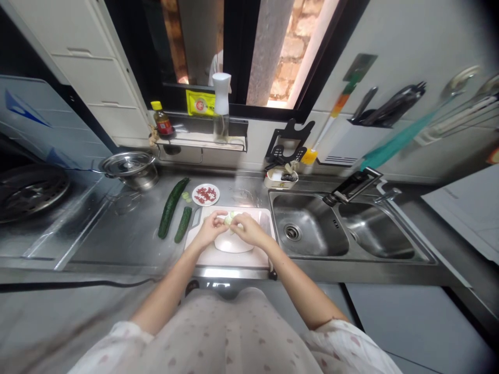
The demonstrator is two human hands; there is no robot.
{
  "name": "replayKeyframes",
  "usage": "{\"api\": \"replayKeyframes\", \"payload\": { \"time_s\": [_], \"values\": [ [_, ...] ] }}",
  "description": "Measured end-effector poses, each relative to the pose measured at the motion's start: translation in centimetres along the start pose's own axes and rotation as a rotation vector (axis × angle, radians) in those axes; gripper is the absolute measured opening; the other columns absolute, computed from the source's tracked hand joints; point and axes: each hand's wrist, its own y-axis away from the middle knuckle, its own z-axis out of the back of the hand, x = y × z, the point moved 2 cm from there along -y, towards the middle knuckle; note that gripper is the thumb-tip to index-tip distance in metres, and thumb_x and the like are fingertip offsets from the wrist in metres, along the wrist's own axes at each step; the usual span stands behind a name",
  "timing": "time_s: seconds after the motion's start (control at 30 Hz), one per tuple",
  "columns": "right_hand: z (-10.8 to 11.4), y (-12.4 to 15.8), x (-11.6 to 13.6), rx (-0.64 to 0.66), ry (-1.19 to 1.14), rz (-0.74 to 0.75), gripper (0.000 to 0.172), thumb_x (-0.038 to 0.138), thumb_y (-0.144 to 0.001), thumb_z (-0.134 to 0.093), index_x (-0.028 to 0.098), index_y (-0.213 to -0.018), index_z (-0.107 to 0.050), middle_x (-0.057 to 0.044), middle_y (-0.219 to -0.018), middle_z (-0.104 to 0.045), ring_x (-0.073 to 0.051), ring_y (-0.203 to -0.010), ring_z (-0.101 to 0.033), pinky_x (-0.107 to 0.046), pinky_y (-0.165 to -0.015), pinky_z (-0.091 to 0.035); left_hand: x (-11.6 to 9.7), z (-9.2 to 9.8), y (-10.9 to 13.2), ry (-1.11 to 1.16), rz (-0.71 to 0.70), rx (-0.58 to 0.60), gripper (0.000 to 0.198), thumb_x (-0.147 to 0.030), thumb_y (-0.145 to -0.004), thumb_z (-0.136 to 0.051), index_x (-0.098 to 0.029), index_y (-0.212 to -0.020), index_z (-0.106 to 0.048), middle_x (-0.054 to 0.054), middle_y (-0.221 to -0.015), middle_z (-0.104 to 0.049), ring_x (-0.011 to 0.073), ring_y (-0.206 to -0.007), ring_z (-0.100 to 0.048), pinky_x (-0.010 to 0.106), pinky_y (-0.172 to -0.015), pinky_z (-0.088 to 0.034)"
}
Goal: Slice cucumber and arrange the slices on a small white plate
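Observation:
My left hand [212,227] and my right hand [246,229] meet over a white plate [234,245] that rests on a pale cutting board [230,261]. Between their fingertips are thin pale-green cucumber slices [229,219], held by both; how many is too small to tell. At the board's right side lies a knife [265,222], partly hidden by my right arm. To the left of the board are a long whole cucumber [171,208] and a shorter cut cucumber [183,224]. A few cucumber end pieces [186,197] lie behind the shorter one.
A small plate of chopped red pieces [206,195] stands behind the board. A double sink [312,223] is on the right, a lidded steel pot [132,167] at the back left. Above the counter, a shelf [202,140] carries a sauce bottle [161,120] and a spray bottle [221,106].

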Motion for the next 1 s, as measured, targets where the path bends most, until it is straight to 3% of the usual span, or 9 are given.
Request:
{"api": "replayKeyframes", "payload": {
  "time_s": [0.47,0.73,1.0],
  "values": [
    [-2.7,1.0,-4.4,0.11,-0.281,-0.234,0.014,0.018,-0.08,-0.056,0.015,-0.069,-0.064,0.001,-0.066,-0.061,-0.012,-0.064,-0.052,-0.021,-0.062,-0.038,3.3,-0.8,-1.3,0.002,0.04,0.088,0.048,-0.026,-0.056,-0.077,-0.016,-0.1,-0.06,-0.001,-0.071,-0.061,0.0118,-0.067,-0.057,0.023,-0.066,-0.043],
    [-5.7,2.4,-6.9,0.245,-0.132,-0.42,0.015,0.013,-0.077,-0.055,0.014,-0.064,-0.063,0.002,-0.059,-0.059,-0.009,-0.056,-0.048,-0.02,-0.054,-0.032,7.5,-0.9,-1.9,-0.258,0.14,0.059,0.033,-0.014,-0.06,-0.069,-0.016,-0.093,-0.065,-0.005,-0.059,-0.057,0.0077,-0.049,-0.049,0.018,-0.051,-0.034],
    [-7.0,3.2,-6.5,0.281,0.148,-0.445,0.017,0.017,-0.082,-0.052,0.014,-0.073,-0.066,-0.006,-0.072,-0.066,-0.014,-0.065,-0.054,-0.023,-0.058,-0.031,8.2,-1.5,-1.5,-0.657,0.079,-0.012,0.027,-0.009,-0.065,-0.065,-0.021,-0.088,-0.069,-0.002,-0.06,-0.059,0.0124,-0.056,-0.054,0.02,-0.057,-0.036]
  ]
}}
